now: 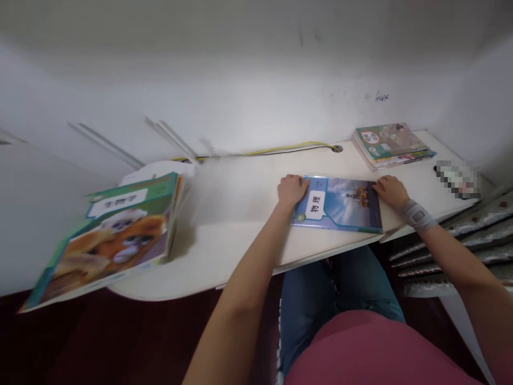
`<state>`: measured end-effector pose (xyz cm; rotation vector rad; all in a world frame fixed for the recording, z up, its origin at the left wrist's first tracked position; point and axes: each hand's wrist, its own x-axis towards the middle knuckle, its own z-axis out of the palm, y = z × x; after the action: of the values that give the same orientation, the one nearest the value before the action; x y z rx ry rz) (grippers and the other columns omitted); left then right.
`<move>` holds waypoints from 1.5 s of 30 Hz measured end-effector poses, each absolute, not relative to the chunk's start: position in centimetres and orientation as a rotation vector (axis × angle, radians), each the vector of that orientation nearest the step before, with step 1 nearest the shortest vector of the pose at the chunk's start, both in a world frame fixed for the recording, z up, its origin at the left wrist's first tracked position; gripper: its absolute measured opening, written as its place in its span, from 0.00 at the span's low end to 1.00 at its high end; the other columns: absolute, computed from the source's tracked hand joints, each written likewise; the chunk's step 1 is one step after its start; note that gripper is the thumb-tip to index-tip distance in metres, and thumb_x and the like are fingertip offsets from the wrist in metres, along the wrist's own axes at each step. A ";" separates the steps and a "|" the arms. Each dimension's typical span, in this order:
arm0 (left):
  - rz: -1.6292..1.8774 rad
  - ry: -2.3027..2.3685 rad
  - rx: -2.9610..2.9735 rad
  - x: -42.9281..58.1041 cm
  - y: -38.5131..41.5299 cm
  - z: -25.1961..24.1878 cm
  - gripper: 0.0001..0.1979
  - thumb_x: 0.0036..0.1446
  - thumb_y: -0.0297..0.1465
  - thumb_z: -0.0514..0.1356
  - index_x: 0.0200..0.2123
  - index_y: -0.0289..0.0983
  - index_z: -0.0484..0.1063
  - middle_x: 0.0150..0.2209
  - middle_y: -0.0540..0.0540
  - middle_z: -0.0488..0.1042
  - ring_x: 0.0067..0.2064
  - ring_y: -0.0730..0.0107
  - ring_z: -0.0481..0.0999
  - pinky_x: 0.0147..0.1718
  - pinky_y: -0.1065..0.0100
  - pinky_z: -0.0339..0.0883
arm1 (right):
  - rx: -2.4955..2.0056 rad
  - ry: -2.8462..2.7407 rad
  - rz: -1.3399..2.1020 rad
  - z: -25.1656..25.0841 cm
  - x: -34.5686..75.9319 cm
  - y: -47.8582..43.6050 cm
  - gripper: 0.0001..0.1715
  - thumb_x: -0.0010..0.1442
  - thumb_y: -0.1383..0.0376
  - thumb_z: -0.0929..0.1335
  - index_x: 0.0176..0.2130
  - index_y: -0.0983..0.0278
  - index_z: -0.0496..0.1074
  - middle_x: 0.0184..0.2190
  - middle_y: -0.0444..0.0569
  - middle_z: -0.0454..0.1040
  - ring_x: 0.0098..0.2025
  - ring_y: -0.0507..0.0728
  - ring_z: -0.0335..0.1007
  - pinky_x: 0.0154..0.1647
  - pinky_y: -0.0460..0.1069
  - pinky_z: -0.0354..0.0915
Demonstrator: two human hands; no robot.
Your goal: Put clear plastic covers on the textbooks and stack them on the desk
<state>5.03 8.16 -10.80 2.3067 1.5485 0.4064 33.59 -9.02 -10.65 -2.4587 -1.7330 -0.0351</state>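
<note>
A blue physics textbook (348, 206) lies flat near the desk's front edge, its cover showing an offshore rig and its title turned sideways. At its upper left corner my left hand (292, 189) has its fingers closed on the edge, the thumb over the cover. My right hand (391, 190) grips the opposite edge near the upper right corner, with a grey band on the wrist. The undersides of both hands' fingers are hidden.
To the left, a stack of textbooks (116, 235) topped by a green biology book with monkeys juts past the white desk (224, 235). Another book stack (395, 141) stands at the back right, near a pixelated object (459, 179). Cables (276, 151) run along the wall into a hole.
</note>
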 end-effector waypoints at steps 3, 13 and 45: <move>0.350 1.594 2.226 7.3 10.1 -10.1 0.17 0.59 0.42 0.51 0.41 0.38 0.74 0.46 0.37 0.75 0.49 0.52 0.72 0.43 0.60 0.64 | -2.515 -1.563 0.071 -10.1 34.6 -7.8 0.20 0.65 0.57 0.60 0.40 0.66 0.75 0.45 0.60 0.74 0.48 0.62 0.67 0.46 0.52 0.60; 0.494 1.768 2.244 8.2 9.0 -10.7 0.17 0.63 0.32 0.43 0.48 0.36 0.67 0.45 0.32 0.75 0.50 0.49 0.72 0.45 0.55 0.59 | -2.510 -1.415 0.225 -10.2 34.3 -4.3 0.23 0.64 0.54 0.60 0.35 0.68 0.74 0.36 0.57 0.77 0.37 0.58 0.71 0.35 0.48 0.58; 0.326 1.904 2.411 6.5 6.8 -8.1 0.27 0.61 0.29 0.47 0.63 0.29 0.53 0.62 0.27 0.59 0.61 0.42 0.62 0.54 0.48 0.56 | -2.324 -1.415 -0.015 -12.2 28.7 2.5 0.23 0.58 0.76 0.55 0.53 0.69 0.61 0.44 0.60 0.73 0.47 0.62 0.67 0.46 0.53 0.58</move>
<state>6.55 6.84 -8.14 2.4110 1.9040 0.3258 28.71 2.47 -12.15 -2.3243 -1.4154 -0.0149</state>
